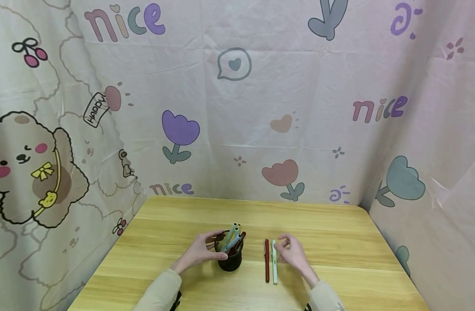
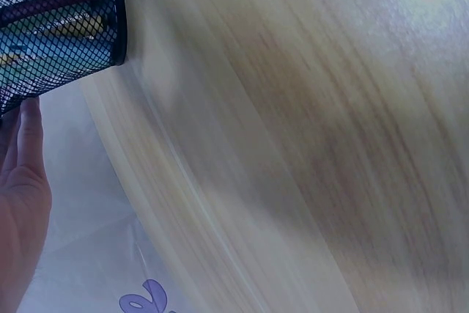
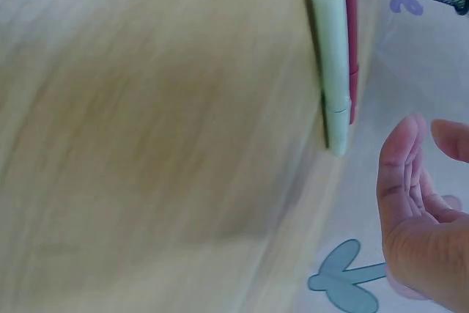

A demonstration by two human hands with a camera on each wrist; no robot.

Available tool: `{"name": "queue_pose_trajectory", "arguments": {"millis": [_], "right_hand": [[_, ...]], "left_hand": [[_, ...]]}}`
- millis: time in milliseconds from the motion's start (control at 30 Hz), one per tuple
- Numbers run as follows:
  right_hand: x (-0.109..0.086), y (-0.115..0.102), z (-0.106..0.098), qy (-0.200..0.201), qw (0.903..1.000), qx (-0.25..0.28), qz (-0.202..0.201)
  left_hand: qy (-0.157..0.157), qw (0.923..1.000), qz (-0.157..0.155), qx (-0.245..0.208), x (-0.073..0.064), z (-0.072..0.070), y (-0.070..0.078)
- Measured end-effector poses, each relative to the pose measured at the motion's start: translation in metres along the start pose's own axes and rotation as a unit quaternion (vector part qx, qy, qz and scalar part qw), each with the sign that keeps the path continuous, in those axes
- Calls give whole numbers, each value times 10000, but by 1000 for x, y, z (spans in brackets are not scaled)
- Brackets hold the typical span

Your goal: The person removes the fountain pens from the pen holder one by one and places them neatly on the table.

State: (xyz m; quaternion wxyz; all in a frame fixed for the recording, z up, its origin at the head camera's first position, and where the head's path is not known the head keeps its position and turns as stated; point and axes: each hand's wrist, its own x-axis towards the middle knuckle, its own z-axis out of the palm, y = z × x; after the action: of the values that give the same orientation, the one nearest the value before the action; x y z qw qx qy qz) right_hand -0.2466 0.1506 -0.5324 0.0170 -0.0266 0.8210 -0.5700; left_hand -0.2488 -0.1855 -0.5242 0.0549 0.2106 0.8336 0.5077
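Observation:
A black mesh pen holder (image 1: 230,262) stands on the table with several pens (image 1: 235,242) in it, pale green, light blue and dark red. My left hand (image 1: 200,251) holds it from the left, thumb across its front and fingers behind. In the left wrist view, fingertips lie at the mesh wall (image 2: 66,38). Right of the holder, a dark red pen (image 1: 267,264) and a pale green pen (image 1: 275,268) lie side by side. Beside the green pen's far end is my right hand (image 1: 293,252), its fingers loosely bent with nothing between them.
The wooden table (image 1: 163,224) carries these things near its middle. A printed cloth (image 1: 237,116) hangs behind it and along both sides.

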Motion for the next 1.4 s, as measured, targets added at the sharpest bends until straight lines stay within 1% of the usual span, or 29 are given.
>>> {"name": "queue_pose_trajectory", "arguments": {"millis": [133, 267, 333, 433, 567, 733, 833, 933, 1100, 1333, 1400], "right_hand": [[-1, -7, 1, 193, 9995, -35, -253], [-3, -14, 2, 365, 9968, 41, -716], [-5, -17, 3, 365, 9945, 121, -978], [-7, -20, 7, 197, 9914, 216, -1276], [-10, -24, 14, -188, 9891, 322, -1422], [-11, -32, 27, -633, 9837, 199, -1673], [-11, -37, 37, -738, 9799, 74, -1850], [-10, -43, 47, -726, 9760, 21, -2052], [-5, -50, 60, -642, 9722, 48, -2251], [2, -55, 72, -367, 9700, -450, -2359], [3, -56, 74, -298, 9704, -516, -2342]], "left_hand": [[-13, 10000, -9, -33, 0, 0, 0], [-17, 10000, -7, -28, 1, 0, 0], [-9, 10000, -10, -6, 1, 0, 1], [-8, 10000, -31, 10, 0, 0, 1], [-34, 10000, -84, -32, 0, 0, 1], [-38, 9998, -169, -125, 0, 0, 0], [-37, 9997, -183, -155, 1, 1, 0], [-46, 9996, -155, -222, 2, 1, 0], [-55, 9996, -87, -262, 1, 0, 0], [-76, 9995, -32, -291, 1, 1, 2], [-76, 9996, -21, -273, 1, 1, 2]]}}
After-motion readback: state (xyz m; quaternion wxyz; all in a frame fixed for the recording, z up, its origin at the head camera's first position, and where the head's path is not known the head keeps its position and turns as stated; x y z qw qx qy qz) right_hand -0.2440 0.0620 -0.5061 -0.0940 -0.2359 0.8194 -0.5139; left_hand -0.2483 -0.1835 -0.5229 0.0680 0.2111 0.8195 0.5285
